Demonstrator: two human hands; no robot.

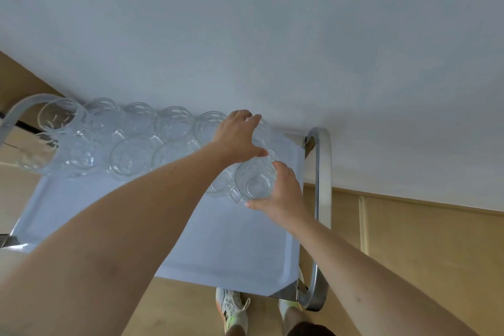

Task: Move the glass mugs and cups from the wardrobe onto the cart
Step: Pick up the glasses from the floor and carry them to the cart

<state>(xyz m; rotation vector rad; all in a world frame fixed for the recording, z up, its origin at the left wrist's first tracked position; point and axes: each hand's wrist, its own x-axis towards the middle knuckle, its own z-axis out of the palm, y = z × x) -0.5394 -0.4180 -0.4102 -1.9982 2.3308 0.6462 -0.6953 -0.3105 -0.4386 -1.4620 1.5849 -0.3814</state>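
Several clear glass mugs [171, 124] stand in two rows along the far edge of the cart's pale blue top tray [191, 226], against the white wall. My right hand [283, 194] grips a glass cup [256, 180] from its right side, just above the tray near the right end of the near row. My left hand [240, 135] reaches over the far row with fingers spread and touches a mug [263, 131] at the far right corner; that mug is mostly hidden by the hand.
A white wall [272, 35] rises directly behind the cart. The cart's chrome handle [323, 199] curves along its right side, and another chrome loop [21, 109] stands at the left. Wooden floor [422, 240] surrounds the cart. My shoes [234, 308] stand by its near edge.
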